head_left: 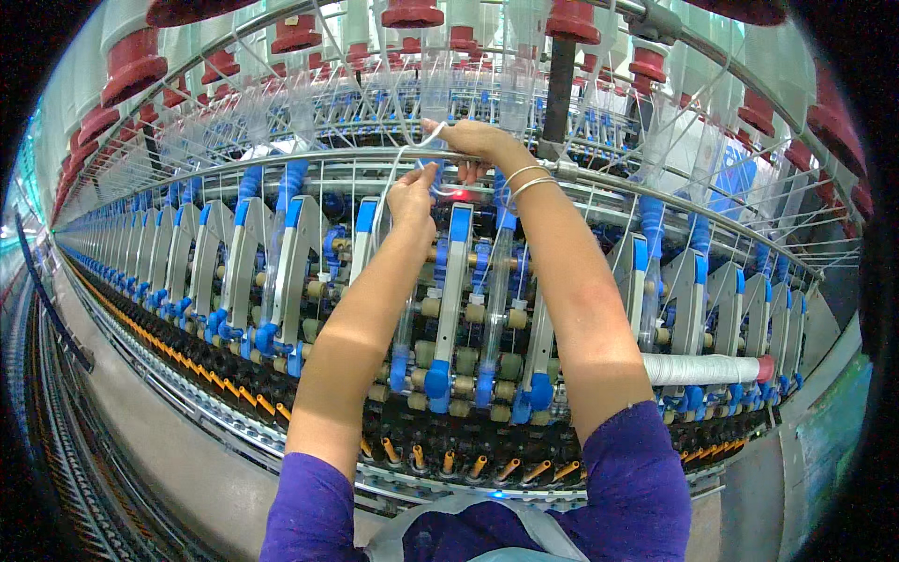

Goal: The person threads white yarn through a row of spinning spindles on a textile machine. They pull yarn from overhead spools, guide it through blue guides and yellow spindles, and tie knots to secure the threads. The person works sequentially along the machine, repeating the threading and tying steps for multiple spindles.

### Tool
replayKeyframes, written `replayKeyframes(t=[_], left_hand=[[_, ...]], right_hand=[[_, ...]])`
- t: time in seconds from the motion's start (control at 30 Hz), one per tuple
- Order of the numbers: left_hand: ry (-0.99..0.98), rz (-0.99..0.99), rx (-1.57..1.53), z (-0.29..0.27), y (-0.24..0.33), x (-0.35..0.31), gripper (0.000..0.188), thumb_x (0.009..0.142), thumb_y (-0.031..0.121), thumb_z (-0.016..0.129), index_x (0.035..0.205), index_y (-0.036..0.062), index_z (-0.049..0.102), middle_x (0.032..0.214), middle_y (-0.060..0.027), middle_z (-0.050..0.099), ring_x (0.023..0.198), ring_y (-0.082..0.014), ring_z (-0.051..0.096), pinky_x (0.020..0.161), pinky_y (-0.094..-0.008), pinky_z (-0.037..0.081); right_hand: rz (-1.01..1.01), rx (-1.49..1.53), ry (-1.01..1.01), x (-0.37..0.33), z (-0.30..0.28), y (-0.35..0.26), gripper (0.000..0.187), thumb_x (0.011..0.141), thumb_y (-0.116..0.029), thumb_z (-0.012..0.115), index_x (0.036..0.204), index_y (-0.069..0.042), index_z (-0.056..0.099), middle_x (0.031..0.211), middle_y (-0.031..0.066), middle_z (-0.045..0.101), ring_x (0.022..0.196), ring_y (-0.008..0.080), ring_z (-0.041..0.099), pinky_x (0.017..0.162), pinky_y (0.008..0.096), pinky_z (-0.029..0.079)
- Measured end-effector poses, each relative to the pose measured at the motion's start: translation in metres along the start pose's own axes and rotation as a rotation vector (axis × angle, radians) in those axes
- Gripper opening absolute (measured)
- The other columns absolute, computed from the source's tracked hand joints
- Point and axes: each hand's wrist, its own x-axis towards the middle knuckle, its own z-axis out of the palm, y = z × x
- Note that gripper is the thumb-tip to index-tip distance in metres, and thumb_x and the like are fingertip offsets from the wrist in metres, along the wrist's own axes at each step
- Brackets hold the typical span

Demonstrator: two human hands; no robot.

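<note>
While my left hand (412,201) pinches the white strand (405,131) by the metal rail (337,155), my right hand (479,143) curls beside it, grip unclear; red-ended bobbins (410,14) hang overhead, grey floor (211,482) skirts the machine's (456,290) edge.

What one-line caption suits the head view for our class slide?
Left hand and right hand handle a white strand at a long blue-and-grey machine.

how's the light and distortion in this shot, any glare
Head view: the metal rail bows, with black filling the corners; head view: a paler band of light crosses the left forearm; head view: a small red glow shows below the right hand.
</note>
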Motion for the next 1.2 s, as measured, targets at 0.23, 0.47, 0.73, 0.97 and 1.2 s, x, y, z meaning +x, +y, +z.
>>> replayKeyframes(t=[0.23, 0.47, 0.73, 0.97, 1.2], left_hand=[[-0.273, -0.004, 0.404, -0.090, 0.039, -0.133, 0.018, 0.090, 0.020, 0.065, 0.093, 0.0024, 0.066, 0.071, 0.0009, 0.058, 0.058, -0.0052, 0.046, 0.052, -0.0206, 0.034], [-0.320, 0.755, 0.880, -0.145, 0.123, -0.173, 0.021, 0.085, 0.022, 0.067, 0.087, 0.0009, 0.071, 0.117, -0.0083, 0.056, 0.106, -0.0161, 0.051, 0.087, -0.0309, 0.041], [-0.662, 0.139, -0.343, -0.120, 0.149, -0.114, 0.036, 0.095, 0.026, 0.054, 0.121, 0.0012, 0.052, 0.126, -0.0198, 0.055, 0.124, -0.0307, 0.048, 0.104, -0.0463, 0.039], [-0.441, 0.681, 0.974, -0.107, 0.124, -0.094, 0.042, 0.087, 0.038, 0.064, 0.109, 0.0026, 0.062, 0.100, -0.0151, 0.067, 0.091, -0.0305, 0.064, 0.078, -0.0438, 0.048], [-0.449, 0.908, 1.298, -0.134, 0.097, -0.077, 0.023, 0.085, 0.027, 0.062, 0.082, 0.0051, 0.069, 0.076, -0.0190, 0.064, 0.074, -0.0376, 0.060, 0.069, -0.0475, 0.046]], right_hand=[[-0.805, 0.133, 0.642, -0.035, 0.017, 0.012, 0.031, 0.069, -0.007, 0.062, 0.101, -0.003, 0.061, 0.089, 0.0073, 0.064, 0.080, 0.0164, 0.062, 0.070, 0.0298, 0.050], [-1.187, -0.028, 0.416, -0.166, 0.084, -0.041, 0.051, 0.067, -0.015, 0.067, 0.115, -0.003, 0.056, 0.099, 0.0137, 0.061, 0.082, 0.0242, 0.060, 0.066, 0.0318, 0.049], [-0.543, 0.485, -0.125, -0.148, 0.124, -0.051, 0.027, 0.086, -0.020, 0.068, 0.105, -0.001, 0.065, 0.079, 0.0029, 0.066, 0.058, 0.0053, 0.053, 0.050, 0.0197, 0.042], [-0.602, 0.011, 0.022, -0.129, 0.097, -0.034, 0.018, 0.084, -0.020, 0.064, 0.089, -0.005, 0.071, 0.071, 0.0063, 0.068, 0.055, 0.0138, 0.060, 0.055, 0.0283, 0.047], [-0.825, -0.306, 0.319, -0.117, 0.117, -0.007, 0.012, 0.085, -0.012, 0.062, 0.091, -0.004, 0.069, 0.074, 0.0112, 0.066, 0.065, 0.0251, 0.063, 0.061, 0.0351, 0.049]])
